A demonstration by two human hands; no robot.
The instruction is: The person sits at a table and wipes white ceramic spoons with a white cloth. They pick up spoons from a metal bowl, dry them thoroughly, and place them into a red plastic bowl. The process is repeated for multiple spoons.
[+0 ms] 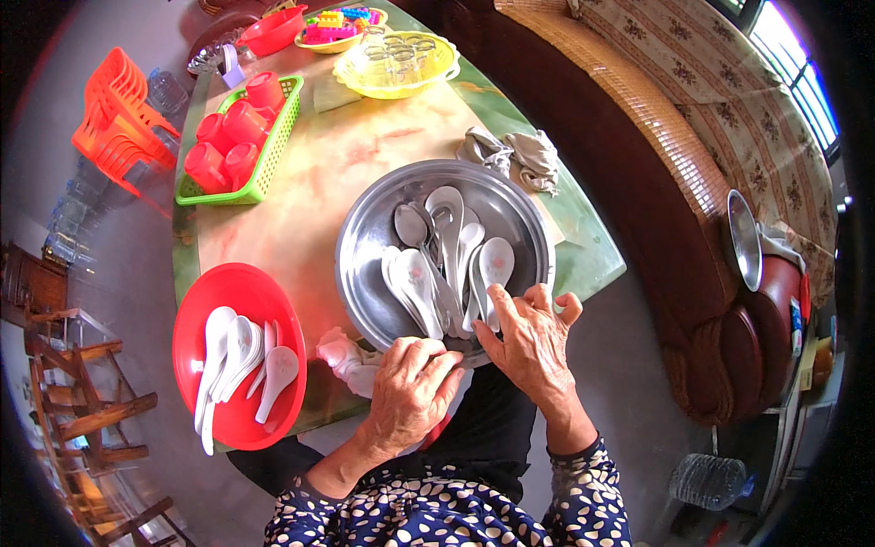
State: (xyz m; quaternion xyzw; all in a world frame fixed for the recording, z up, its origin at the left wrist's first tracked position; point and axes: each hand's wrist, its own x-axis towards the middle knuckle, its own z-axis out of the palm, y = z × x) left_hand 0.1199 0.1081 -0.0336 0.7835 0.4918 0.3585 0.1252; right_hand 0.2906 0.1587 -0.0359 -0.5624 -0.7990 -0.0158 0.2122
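Note:
A round steel basin (365,210) at the table's near edge holds several white soup spoons (419,278) and a few metal spoons (410,225). My left hand (415,387) is at the basin's near rim with fingers curled together; whatever lies under its fingertips is hidden. Over the right side of the same rim, my right hand (533,346) has its fingers apart. Its index fingertip rests by a white soup spoon (497,262), and its thumb is near the spoon handles. To the left, a red plastic bowl (241,428) contains more white spoons (241,351).
A crumpled pale cloth (346,360) lies between bowl and basin. Beyond are a green basket (273,169) of red mugs (244,123), a yellow basket (396,88) of glasses, and grey rags (515,155). A brown sofa (602,173) stands right; orange stacked chairs (118,118) stand far left.

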